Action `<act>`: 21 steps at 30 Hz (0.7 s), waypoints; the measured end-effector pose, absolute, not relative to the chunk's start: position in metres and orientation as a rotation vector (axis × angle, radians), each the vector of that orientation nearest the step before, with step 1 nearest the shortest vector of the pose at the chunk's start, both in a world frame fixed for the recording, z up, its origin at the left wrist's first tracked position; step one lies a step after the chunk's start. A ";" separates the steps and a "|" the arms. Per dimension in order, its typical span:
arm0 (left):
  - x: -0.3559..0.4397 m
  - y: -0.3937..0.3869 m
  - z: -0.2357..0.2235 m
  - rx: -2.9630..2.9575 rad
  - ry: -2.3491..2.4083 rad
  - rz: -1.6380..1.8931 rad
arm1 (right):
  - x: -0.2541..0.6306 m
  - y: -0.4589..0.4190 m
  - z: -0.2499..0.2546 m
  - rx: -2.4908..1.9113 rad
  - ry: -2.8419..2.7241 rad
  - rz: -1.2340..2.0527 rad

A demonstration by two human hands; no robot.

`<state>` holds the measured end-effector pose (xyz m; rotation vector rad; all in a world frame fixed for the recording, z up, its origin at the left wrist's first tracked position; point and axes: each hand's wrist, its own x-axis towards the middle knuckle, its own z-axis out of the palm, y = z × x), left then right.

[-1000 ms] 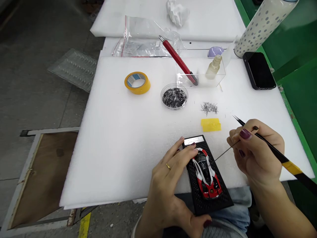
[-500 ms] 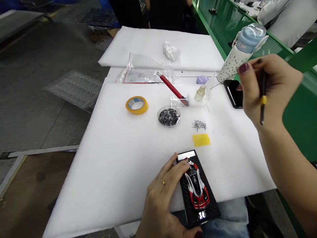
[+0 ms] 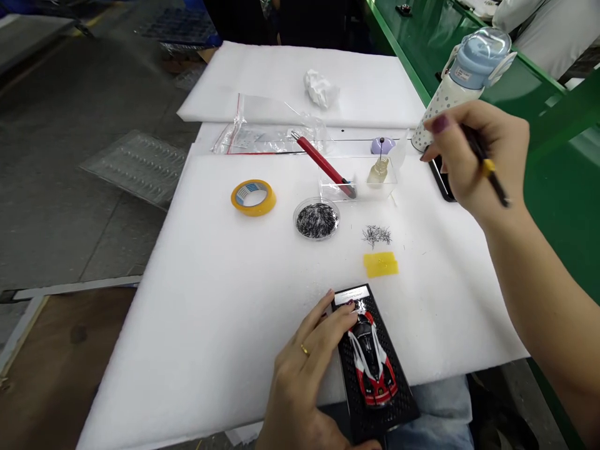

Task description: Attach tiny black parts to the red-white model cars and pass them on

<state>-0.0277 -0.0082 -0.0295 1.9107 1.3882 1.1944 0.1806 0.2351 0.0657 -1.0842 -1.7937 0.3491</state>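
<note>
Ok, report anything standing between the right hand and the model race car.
Nothing visible stands between the right hand and the model race car, though the left hand partly covers the car's far end.

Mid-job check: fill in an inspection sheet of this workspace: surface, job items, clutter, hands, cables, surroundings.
Surface: white foam sheet.
Job items: model car on black base; thin rod standing in small bottle; dish of black strands; loose strands; yellow tape piece.
Clutter: red pen, tape roll, plastic bag, crumpled white wad, phone, drinking bottle.
Hands: left hand holds the base; right hand holds a dark tool with yellow band, tip hidden.
Cables: nothing seen.
Surroundings: grey floor, plastic tray left, green panels right.
</note>
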 end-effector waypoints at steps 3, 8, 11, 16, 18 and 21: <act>-0.028 -0.008 -0.028 1.901 1.372 1.180 | 0.189 0.220 0.061 -0.952 -1.592 0.751; -0.029 -0.008 -0.027 1.884 1.378 1.156 | 0.203 0.200 0.052 -0.989 -1.763 0.821; -0.031 -0.008 -0.030 1.894 1.364 1.162 | 0.201 0.195 0.048 -1.083 -1.946 0.881; -0.030 -0.009 -0.033 1.882 1.392 1.171 | 0.183 0.193 0.035 -1.246 -1.935 1.066; -0.030 -0.009 -0.032 1.880 1.396 1.165 | 0.176 0.192 0.030 -1.256 -1.914 1.147; -0.029 -0.010 -0.029 1.877 1.403 1.153 | 0.173 0.193 0.025 -1.258 -1.837 1.215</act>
